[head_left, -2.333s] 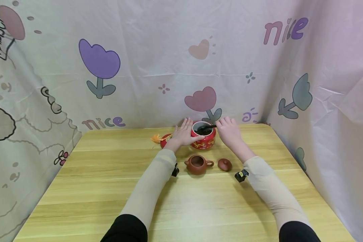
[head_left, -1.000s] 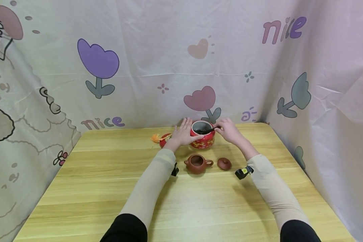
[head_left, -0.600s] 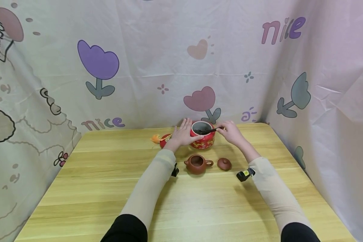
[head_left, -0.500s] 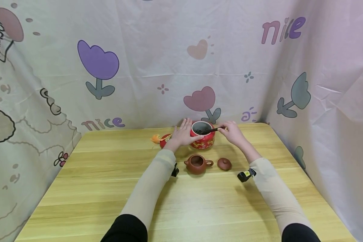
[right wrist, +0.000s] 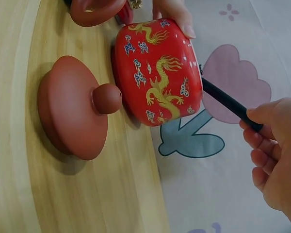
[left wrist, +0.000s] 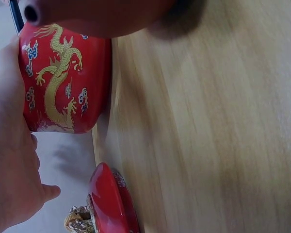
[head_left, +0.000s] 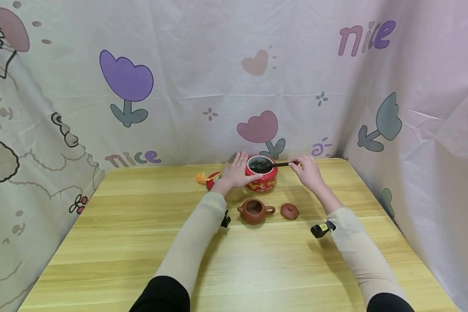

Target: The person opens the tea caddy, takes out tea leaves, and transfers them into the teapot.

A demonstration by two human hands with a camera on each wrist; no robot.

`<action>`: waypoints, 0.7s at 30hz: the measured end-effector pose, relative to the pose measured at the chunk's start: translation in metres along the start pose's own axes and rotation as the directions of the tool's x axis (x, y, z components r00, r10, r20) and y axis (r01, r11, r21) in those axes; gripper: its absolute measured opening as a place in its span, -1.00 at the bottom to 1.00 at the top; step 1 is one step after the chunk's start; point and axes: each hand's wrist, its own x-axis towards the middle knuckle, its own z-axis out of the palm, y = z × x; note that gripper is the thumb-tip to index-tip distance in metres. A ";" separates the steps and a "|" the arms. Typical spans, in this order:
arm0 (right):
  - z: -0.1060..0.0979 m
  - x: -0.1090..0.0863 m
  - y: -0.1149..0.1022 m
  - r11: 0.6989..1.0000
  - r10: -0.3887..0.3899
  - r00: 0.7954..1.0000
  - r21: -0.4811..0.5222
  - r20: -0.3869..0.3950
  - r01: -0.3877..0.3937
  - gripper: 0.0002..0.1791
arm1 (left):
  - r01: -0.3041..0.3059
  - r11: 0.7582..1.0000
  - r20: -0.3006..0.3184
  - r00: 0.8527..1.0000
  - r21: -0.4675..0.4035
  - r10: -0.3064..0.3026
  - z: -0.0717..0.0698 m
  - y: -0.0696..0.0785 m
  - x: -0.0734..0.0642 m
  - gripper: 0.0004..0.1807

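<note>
A red jar (head_left: 263, 184) with gold dragons stands at the back of the table, dark loose leaves visible in its mouth. My left hand (head_left: 235, 174) rests against the jar's left side, fingers spread and straight, thumb along the front of the rim. With thumb and fingertips, my right hand (head_left: 307, 171) pinches the end of a black spoon (right wrist: 228, 102) whose handle reaches over the jar's right rim. The spoon's bowl is at the jar's mouth and hard to tell from the dark leaves. In front of the jar sits a small brown clay teapot (head_left: 254, 213), lidless.
The teapot's lid (head_left: 289, 211) lies right of the teapot, knob up. Left of the jar, partly behind my left hand, is the red jar lid (left wrist: 109, 199) with an orange tassel (head_left: 200, 178). A printed cloth (head_left: 187, 86) hangs behind the wooden table (head_left: 140, 242).
My right hand has shifted right, drawing the spoon with it, and more of the handle shows outside the jar, lying flatter. My left hand, jar and teapot stay put.
</note>
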 end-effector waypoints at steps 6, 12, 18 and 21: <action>-0.002 -0.002 0.000 1.000 0.022 1.000 0.020 -0.012 -0.021 -0.73 | -0.003 1.000 0.002 1.000 -0.006 0.003 0.000 0.000 0.001 0.26; -0.005 -0.004 -0.002 0.999 0.034 0.999 0.029 -0.028 -0.033 -0.73 | -0.007 1.000 -0.004 1.000 -0.014 0.007 0.001 -0.002 0.002 0.27; -0.009 -0.005 -0.004 0.998 0.050 0.998 0.026 -0.039 -0.049 -0.72 | -0.009 1.000 -0.002 1.000 -0.020 0.009 0.003 -0.004 0.004 0.27; -0.011 -0.006 -0.005 0.998 0.050 0.998 0.027 -0.048 -0.048 -0.72 | -0.011 1.000 -0.005 1.000 -0.018 0.011 0.004 -0.005 0.005 0.28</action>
